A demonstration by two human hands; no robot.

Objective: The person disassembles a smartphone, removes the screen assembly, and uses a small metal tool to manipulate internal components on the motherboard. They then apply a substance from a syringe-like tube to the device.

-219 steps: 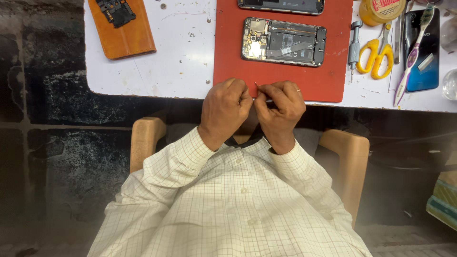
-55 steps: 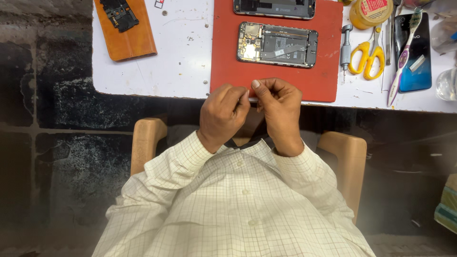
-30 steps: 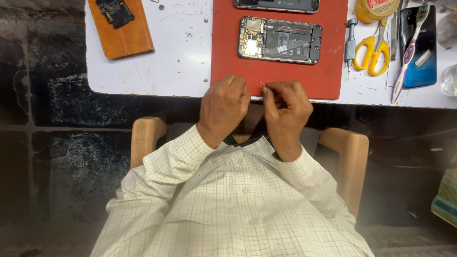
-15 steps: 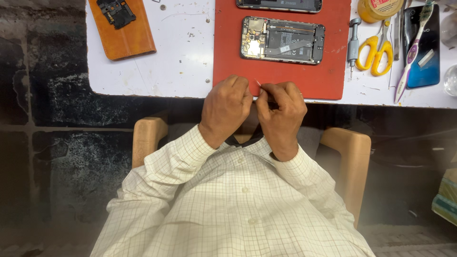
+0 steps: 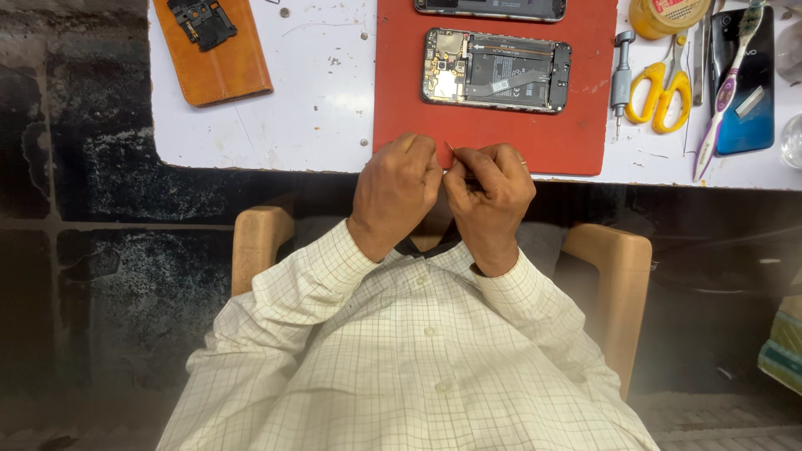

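Note:
My left hand (image 5: 395, 185) and my right hand (image 5: 493, 194) are pressed together at the near edge of a red mat (image 5: 501, 138). Their fingertips pinch a small thin metal piece (image 5: 449, 149) between them; only its tip shows, and I cannot tell what it is. A ring sits on my right hand. Just beyond the hands, an opened phone (image 5: 497, 71) lies on the mat with its back cover off and its board and battery exposed. A second phone (image 5: 493, 8) lies at the mat's far edge, partly cut off.
On the white table (image 5: 317, 108), a brown leather case (image 5: 213, 58) carries a black part. Right of the mat lie a small screwdriver (image 5: 620, 79), yellow scissors (image 5: 660, 92), a toothbrush (image 5: 723, 92), a blue phone (image 5: 748, 83) and a yellow tape roll (image 5: 668, 12). Wooden chair arms (image 5: 614, 267) flank me.
A second ago my hands were slightly apart; they have since closed together again at the mat's edge. The things on the table have not moved.

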